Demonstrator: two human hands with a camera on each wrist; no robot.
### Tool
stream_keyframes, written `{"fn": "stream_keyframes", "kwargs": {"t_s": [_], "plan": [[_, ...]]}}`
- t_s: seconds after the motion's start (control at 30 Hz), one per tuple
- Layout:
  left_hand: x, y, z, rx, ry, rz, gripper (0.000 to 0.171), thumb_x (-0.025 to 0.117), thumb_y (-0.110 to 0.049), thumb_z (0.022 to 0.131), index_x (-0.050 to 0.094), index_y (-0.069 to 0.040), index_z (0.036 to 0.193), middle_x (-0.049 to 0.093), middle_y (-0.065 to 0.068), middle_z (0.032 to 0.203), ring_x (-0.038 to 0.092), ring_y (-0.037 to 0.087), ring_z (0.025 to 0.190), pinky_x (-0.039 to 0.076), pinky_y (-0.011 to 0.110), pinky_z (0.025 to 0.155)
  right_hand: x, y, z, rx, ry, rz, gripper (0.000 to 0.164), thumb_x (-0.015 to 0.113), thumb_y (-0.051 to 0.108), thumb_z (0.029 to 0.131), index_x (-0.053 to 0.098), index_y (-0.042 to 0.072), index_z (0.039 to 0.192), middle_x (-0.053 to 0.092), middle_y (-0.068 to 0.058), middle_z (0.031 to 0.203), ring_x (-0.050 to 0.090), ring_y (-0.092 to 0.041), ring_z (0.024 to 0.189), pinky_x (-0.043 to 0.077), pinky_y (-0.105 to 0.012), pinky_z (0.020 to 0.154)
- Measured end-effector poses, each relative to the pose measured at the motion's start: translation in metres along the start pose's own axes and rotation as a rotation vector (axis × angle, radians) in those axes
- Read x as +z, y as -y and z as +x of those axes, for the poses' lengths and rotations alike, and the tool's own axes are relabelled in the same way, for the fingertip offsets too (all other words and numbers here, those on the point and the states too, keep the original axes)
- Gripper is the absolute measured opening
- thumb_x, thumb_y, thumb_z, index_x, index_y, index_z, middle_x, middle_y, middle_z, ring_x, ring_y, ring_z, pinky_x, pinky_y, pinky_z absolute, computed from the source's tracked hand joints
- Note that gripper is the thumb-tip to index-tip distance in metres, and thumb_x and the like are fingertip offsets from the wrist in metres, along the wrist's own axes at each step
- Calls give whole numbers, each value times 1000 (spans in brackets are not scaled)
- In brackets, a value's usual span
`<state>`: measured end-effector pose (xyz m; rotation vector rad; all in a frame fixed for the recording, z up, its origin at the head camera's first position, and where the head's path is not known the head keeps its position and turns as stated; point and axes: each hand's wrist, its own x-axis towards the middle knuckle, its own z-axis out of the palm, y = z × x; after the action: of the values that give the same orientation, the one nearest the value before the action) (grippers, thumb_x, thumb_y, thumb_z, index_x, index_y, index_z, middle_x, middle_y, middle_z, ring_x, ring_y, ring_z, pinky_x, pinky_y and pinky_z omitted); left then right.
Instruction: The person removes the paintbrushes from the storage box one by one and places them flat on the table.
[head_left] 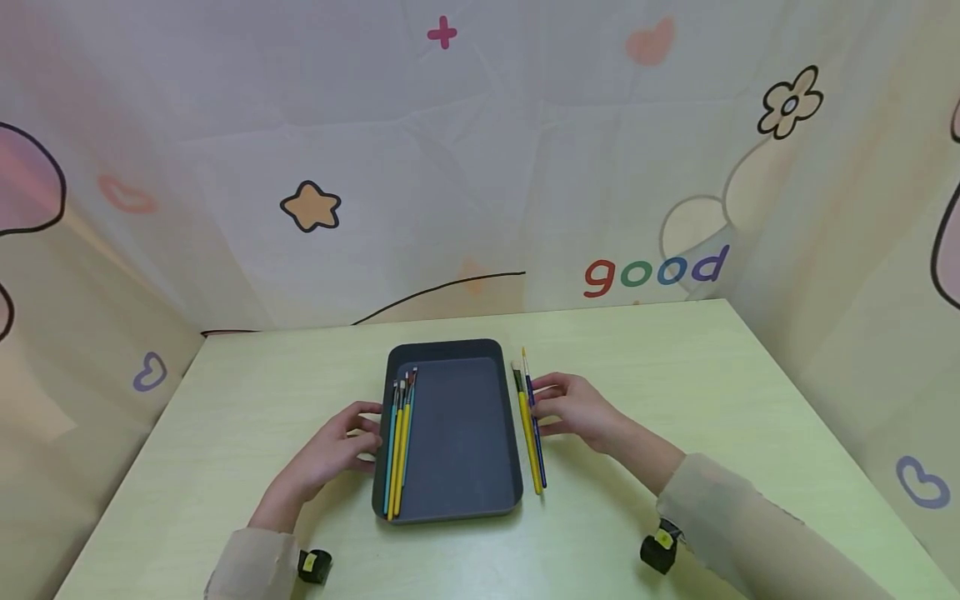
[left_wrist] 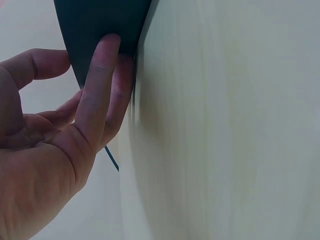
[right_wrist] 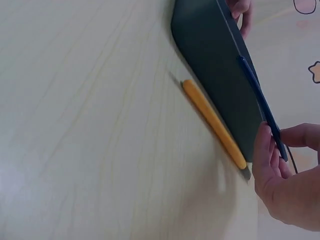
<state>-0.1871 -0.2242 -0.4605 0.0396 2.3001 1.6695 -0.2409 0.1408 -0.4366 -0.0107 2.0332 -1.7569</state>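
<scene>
A dark grey tray point(head_left: 468, 433) stands in the middle of the table. Several paintbrushes point(head_left: 399, 446) with yellow and teal handles lie lengthwise along its left side. My left hand point(head_left: 341, 446) touches the tray's outer left wall; in the left wrist view its fingertips point(left_wrist: 107, 47) lie against the dark wall point(left_wrist: 95, 22). To the right of the tray, my right hand point(head_left: 573, 412) pinches a blue paintbrush point(right_wrist: 260, 97) between thumb and fingers, held above the table. Between this hand and the tray, a yellow-handled paintbrush point(head_left: 529, 437) lies on the table along the tray's right wall.
The pale wood-grain table point(head_left: 247, 417) reaches back to a printed cloth backdrop point(head_left: 450, 200), with more cloth at both sides. Small black wrist cameras sit by the left sleeve point(head_left: 255, 562) and right sleeve point(head_left: 738, 525).
</scene>
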Motion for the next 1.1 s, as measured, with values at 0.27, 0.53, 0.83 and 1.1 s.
{"fn": "stream_keyframes", "kwargs": {"t_s": [0.27,0.53,0.83,1.1], "plan": [[0,-1,0,4,1,10,50,55,-8,100,43,1,147,54,23,121,66,30,97,62,44,80,-12,-8,6,47,-49,-45,43,63,-3,96,51,-7,137,59,-23,120,64,-26,95,62,-41,81],[-1,0,0,1,1,4,50,55,-8,100,43,0,147,54,22,121,65,29,96,62,45,79,-17,-11,9,90,-82,-104,43,64,-1,96,51,-5,137,60,-20,117,62,-25,88,62,-37,77],[0,-1,0,4,0,-1,50,56,-8,99,44,0,146,54,22,120,65,29,95,62,44,79,-21,-20,14,62,-112,-169,41,66,-3,93,53,-6,132,60,-17,109,61,-23,83,62,-34,69],[0,1,2,-1,-6,0,49,56,-8,99,45,0,146,55,21,119,65,29,95,62,44,78,-18,-19,13,47,-147,-235,38,68,-4,90,56,-6,126,61,-16,103,63,-22,78,62,-35,66]]}}
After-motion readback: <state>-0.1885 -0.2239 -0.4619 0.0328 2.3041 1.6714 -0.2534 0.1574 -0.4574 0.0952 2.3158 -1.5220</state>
